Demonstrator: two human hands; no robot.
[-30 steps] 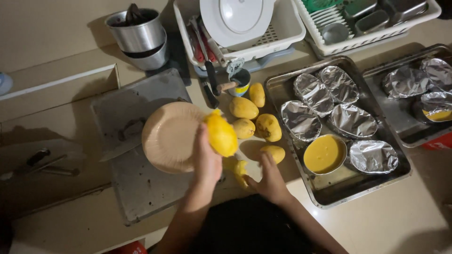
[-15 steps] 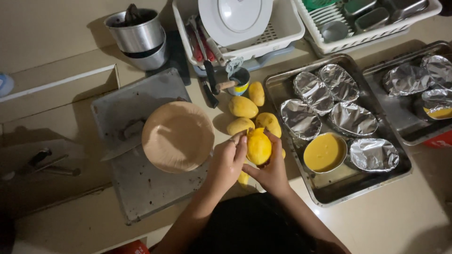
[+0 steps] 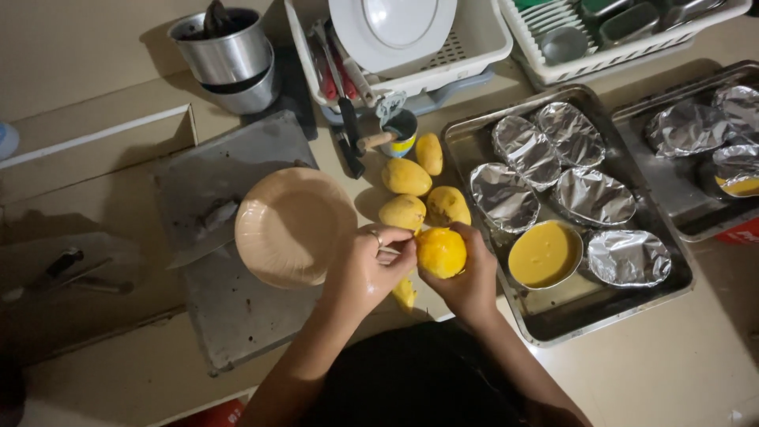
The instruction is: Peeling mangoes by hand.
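Nearest the camera, the two hands meet over the pale worktop (image 3: 648, 379) around one peeled yellow mango (image 3: 441, 251). The right hand (image 3: 466, 285) cups it from below and from the right, fingers curled round its far side, while the left hand (image 3: 371, 265), a ring on one finger, is closed with its fingertips pinched against the fruit's left edge; whether a small tool sits in that pinch cannot be told. The mango looks nearly round from above, so its long axis cannot be read with certainty. Just below the hands lies one strip of yellow peel (image 3: 405, 294). To the left, one tan plate (image 3: 292, 225) rests on a grey metal board (image 3: 237, 316). Just beyond the hands lie four whole mangoes (image 3: 405, 177), close together; the farthest one stands with its long axis running away from the viewer, the other three lie more crosswise. To the right, one metal tray (image 3: 569, 304) carries five foil-covered bowls (image 3: 628, 257) and one open bowl of yellow purée (image 3: 544, 253). A second tray (image 3: 672, 198) at the right edge holds more foil-wrapped bowls, partly cut off. Behind the mangoes stands a small cup (image 3: 403, 130) beside a dark-handled knife (image 3: 348, 119). Farthest off are two white dish racks (image 3: 482, 39), one holding a white lid, and two stacked steel pots (image 3: 225, 55) at the upper left.
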